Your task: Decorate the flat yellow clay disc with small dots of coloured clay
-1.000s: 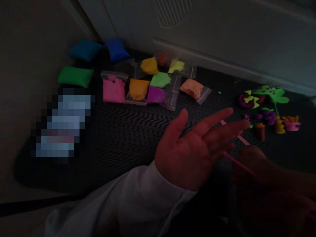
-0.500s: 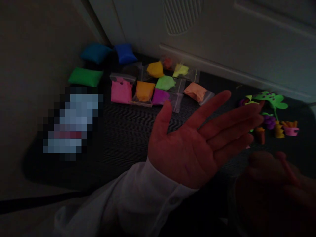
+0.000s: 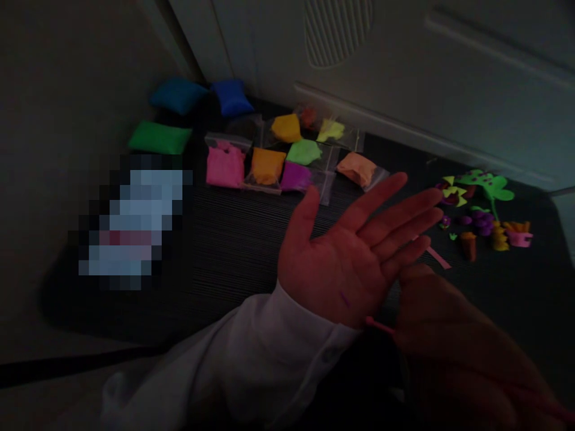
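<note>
My left hand (image 3: 344,257) is held palm up over the dark table, its fingers stretched and apart. On its palm lies a thin purple strand (image 3: 345,299), perhaps of clay. Close by at the lower right, my right hand (image 3: 458,341) is closed round a thin pink modelling tool (image 3: 380,325). One end of the tool pokes out near my left wrist; its other end shows at the bottom right. Beyond my left fingers, a flat pink strip (image 3: 438,257) rests on the table, partly hidden.
Bags of coloured clay (image 3: 224,166) are spread along the back of the table (image 3: 215,257). Small clay models (image 3: 484,221) sit at the right, among them a fries cup (image 3: 520,234). A blurred-out bright screen (image 3: 146,209) lies left. A pale panel (image 3: 404,72) stands behind.
My right hand has moved left and come close to my left wrist with the pink tool. The fingers of my left hand have shifted slightly left, uncovering more of the clay models.
</note>
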The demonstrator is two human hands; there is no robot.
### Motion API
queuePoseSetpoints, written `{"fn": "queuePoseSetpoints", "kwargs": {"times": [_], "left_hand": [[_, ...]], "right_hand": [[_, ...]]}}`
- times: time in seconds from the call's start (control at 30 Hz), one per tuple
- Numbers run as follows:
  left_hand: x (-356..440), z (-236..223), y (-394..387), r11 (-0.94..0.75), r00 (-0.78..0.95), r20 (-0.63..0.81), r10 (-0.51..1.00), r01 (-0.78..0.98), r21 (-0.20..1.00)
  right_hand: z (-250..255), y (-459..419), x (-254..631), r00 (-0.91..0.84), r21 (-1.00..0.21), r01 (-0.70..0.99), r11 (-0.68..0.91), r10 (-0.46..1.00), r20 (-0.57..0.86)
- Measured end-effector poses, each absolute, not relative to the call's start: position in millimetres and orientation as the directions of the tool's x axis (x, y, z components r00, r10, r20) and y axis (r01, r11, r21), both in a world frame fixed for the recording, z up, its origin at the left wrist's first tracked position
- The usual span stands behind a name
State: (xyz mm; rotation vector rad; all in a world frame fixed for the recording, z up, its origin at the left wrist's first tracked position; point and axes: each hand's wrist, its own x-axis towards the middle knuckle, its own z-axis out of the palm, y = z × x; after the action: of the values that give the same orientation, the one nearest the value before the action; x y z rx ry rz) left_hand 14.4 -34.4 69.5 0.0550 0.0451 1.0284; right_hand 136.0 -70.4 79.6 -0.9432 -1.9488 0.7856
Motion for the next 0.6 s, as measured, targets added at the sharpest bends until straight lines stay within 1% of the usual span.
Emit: {"fn": "queuePoseSetpoints", "kwargs": {"times": [0.03,0.1,0.2,0.27,0.37,0.5,0.6], "left_hand": [[14.3,69.3,-34.4,0.52,0.521,-0.013,0.854,-0.851,0.067],[14.1,68.5,-34.3,0.529,0.529,-0.013,0.849,-0.846,0.064],[14.5,67.3,-34.2,0.535,0.535,-0.011,0.845,-0.843,0.055],[14.9,66.7,-34.0,0.543,0.543,-0.012,0.839,-0.838,0.059],[15.2,66.2,-34.0,0.554,0.554,-0.014,0.832,-0.829,0.074],[15.3,65.1,-34.3,0.554,0.555,0.008,0.832,-0.83,0.072],[15.9,63.9,-34.7,0.555,0.557,0.019,0.83,-0.829,0.063]], "right_hand": [[79.8,-70.3,133.4,-0.356,-0.806,0.272,0.526,0.833,0.423],[78.4,-71.2,131.3,-0.324,-0.84,0.194,0.507,0.841,0.433],[75.1,-72.2,134.0,-0.341,-0.865,0.163,0.475,0.849,0.402],[74.3,-71.1,136.7,-0.377,-0.859,0.159,0.487,0.834,0.403],[75.9,-68.1,138.1,-0.43,-0.828,0.181,0.53,0.8,0.418],[78.8,-66.9,134.6,-0.399,-0.812,0.22,0.54,0.81,0.43],[76.8,-68.7,133.2,-0.416,-0.778,0.318,0.541,0.817,0.399]]}}
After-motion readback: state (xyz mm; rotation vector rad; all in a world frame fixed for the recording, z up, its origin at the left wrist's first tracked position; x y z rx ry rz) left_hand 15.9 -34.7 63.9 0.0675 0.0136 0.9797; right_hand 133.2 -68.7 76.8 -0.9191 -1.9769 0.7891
